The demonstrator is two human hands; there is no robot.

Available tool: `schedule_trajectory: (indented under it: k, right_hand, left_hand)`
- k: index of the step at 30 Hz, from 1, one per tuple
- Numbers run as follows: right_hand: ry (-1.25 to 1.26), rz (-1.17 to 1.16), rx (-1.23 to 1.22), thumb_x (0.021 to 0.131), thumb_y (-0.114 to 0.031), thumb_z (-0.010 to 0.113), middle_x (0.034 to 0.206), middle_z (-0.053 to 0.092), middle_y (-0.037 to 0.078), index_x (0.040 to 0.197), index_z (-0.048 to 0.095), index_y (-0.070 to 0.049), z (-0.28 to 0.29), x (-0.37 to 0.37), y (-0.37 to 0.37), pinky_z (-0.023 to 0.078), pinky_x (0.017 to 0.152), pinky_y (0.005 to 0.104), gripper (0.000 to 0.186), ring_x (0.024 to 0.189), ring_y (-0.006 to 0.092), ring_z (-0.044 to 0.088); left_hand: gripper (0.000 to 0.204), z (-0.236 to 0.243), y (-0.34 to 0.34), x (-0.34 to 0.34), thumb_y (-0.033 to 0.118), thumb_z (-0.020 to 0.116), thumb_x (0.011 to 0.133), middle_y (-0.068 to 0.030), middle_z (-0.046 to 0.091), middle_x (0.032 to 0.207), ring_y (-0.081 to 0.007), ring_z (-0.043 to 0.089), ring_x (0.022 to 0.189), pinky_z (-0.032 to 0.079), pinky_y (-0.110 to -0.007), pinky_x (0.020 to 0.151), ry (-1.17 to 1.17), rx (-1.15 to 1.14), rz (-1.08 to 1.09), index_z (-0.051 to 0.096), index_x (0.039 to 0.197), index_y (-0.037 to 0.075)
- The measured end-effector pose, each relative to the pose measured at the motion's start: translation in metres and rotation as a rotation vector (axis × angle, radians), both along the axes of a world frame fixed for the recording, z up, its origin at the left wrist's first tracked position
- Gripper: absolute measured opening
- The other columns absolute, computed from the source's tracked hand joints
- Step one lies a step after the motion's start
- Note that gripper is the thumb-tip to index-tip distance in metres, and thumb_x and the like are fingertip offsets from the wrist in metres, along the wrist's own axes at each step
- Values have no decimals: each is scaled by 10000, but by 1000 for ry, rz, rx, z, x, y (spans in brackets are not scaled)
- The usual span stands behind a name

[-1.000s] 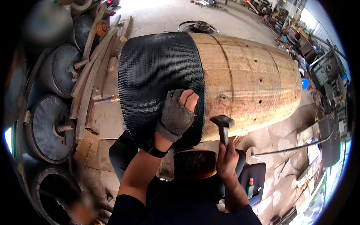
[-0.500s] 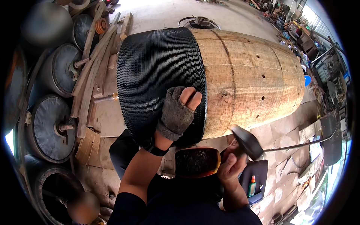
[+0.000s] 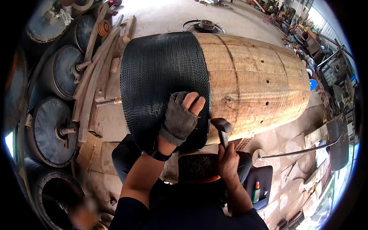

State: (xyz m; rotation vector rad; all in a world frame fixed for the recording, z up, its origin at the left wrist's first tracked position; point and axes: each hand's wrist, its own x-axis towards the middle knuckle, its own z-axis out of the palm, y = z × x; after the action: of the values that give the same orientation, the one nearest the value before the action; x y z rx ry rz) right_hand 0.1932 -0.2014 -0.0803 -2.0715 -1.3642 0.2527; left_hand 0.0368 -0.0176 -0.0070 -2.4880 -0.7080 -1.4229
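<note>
A big wooden drum (image 3: 260,76) lies across in front of me, its left part covered by closely set black toothed wire (image 3: 161,57). My left hand (image 3: 183,115), in a grey fingerless glove, rests on the black covering close to its right edge. Its fingers are curled down, and what they hold, if anything, is hidden. In my right hand (image 3: 229,163) is a hammer (image 3: 223,132), gripped by its handle. The hammer's head is against or just above the drum beside the edge of the black wire. Below, between my arms, sits an open box (image 3: 197,157) of small dark bits.
Several metal rollers (image 3: 53,130) stand along the left, with wooden beams (image 3: 96,73) leaning beside them. A metal rod (image 3: 299,152) sticks out at the right. A small green bottle (image 3: 256,191) is near my right forearm. A wheel-like part (image 3: 206,25) lies beyond the drum.
The hammer has swung up and left from beside the box to the edge of the black wire. My left hand stays almost in place.
</note>
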Motion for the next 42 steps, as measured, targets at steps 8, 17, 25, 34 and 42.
schedule_trajectory:
  k: [8,17,25,34,42]
  right_hand:
    - [106,120,621,1009,-145,530,664,570,86,955,526,2,1,5,-16,418,503,339,157,534,182,529]
    - [233,106,700,1041,-207,504,662,578,40,873,514,-3,32,-4,-15,390,489,307,265,544,132,524]
    - [324,66,282,976,-137,555,672,573,229,945,525,-5,14,0,-17,454,522,438,139,570,389,591]
    - [282,88,277,944,-113,628,749,632,242,986,556,-8,5,2,-18,506,561,470,135,677,451,649]
    - [208,49,214,978,-142,587,670,571,186,978,541,1,9,7,1,460,518,418,150,569,346,572]
  left_hand:
    - [416,-1,2,-1,-17,677,769,-73,589,1064,-268,613,877,514,-417,741,-8,33,45,629,1162,112]
    - [434,-4,1,1,-38,670,782,-67,576,1066,-268,597,888,504,-411,756,-37,6,33,642,1189,111]
    - [481,-3,7,4,-29,704,762,-73,567,1045,-269,595,883,504,-415,752,-63,66,38,635,1216,113]
    - [544,0,7,5,-44,696,753,-85,546,1066,-271,588,885,499,-430,754,-25,98,110,603,1267,111]
    - [519,-5,11,10,-44,695,779,-82,544,1057,-266,579,892,490,-427,758,-31,89,152,615,1267,113]
